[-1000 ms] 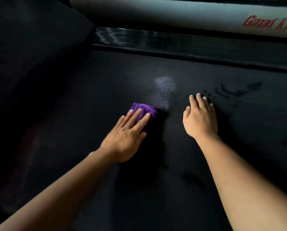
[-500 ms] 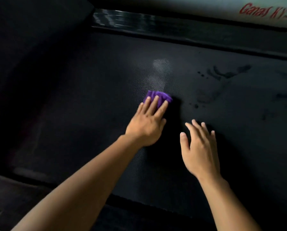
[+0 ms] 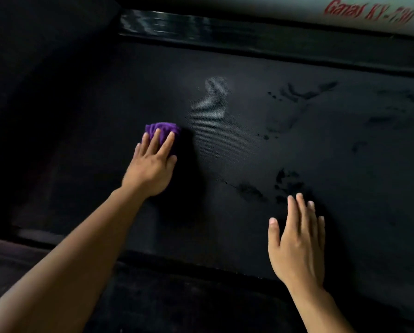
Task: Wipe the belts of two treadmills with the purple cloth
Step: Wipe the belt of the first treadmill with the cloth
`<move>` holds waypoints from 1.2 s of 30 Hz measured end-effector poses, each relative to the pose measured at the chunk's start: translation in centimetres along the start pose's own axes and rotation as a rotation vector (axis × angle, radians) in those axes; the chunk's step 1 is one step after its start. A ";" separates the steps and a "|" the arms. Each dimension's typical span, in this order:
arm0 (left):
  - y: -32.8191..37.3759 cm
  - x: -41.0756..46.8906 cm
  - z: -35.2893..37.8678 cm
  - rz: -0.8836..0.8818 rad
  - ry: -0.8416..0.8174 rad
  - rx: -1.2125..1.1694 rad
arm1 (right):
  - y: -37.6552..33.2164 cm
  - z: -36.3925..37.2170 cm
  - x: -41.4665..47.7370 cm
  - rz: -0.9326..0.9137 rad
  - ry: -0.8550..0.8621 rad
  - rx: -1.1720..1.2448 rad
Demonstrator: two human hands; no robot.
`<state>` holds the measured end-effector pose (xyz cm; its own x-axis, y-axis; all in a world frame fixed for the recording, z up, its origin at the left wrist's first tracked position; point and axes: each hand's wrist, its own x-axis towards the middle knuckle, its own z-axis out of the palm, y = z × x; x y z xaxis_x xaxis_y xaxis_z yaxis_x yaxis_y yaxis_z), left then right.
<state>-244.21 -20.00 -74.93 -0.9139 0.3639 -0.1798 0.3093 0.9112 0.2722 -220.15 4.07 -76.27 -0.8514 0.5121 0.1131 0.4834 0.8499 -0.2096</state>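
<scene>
A black textured treadmill belt [image 3: 249, 145] fills the view, with a pale patch near its middle and dark damp handprints to the right. My left hand [image 3: 153, 164] lies flat on the bunched purple cloth [image 3: 162, 129], pressing it onto the belt left of the pale patch; only the cloth's far edge shows past my fingers. My right hand [image 3: 297, 241] rests flat on the belt near its front edge, fingers spread, holding nothing.
A glossy black side rail [image 3: 201, 25] runs along the far edge of the belt. Behind it is a pale frame with red lettering [image 3: 369, 13]. A dark near side rail [image 3: 153, 284] runs under my forearms. The left side is in deep shadow.
My left hand has slid the cloth back to the left across the belt. My right hand has drawn back toward me, leaving a fresh damp handprint where it rested.
</scene>
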 end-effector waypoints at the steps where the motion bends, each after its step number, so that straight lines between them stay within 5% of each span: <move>1: 1.4 0.9 0.2 -0.007 0.002 0.000 | 0.1 0.1 -0.1 0.023 0.002 -0.013; 7: 10.5 -3.0 3.2 0.271 -0.033 0.058 | -0.2 0.8 -0.7 0.164 0.010 -0.034; 11: 8.8 -8.3 3.7 0.369 -0.068 0.081 | -0.4 0.9 -0.8 0.170 0.018 -0.043; 18: -1.7 -8.5 1.1 0.108 -0.005 0.069 | -0.3 0.9 -0.8 0.081 0.070 -0.006; 24: 1.7 -1.8 1.1 -0.042 0.011 0.015 | 0.0 1.5 -0.6 -0.328 0.155 0.109; 31: 11.1 -6.3 4.3 0.300 -0.033 0.057 | 0.2 1.6 -0.3 -0.355 0.213 0.166; 36: 5.3 -11.0 3.6 0.362 -0.071 0.071 | 0.1 1.7 -0.3 -0.338 0.205 0.180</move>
<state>-231.61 -18.50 -74.88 -0.7226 0.6749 -0.1498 0.6284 0.7315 0.2644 -220.17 3.77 -77.98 -0.8888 0.2385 0.3914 0.1259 0.9481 -0.2919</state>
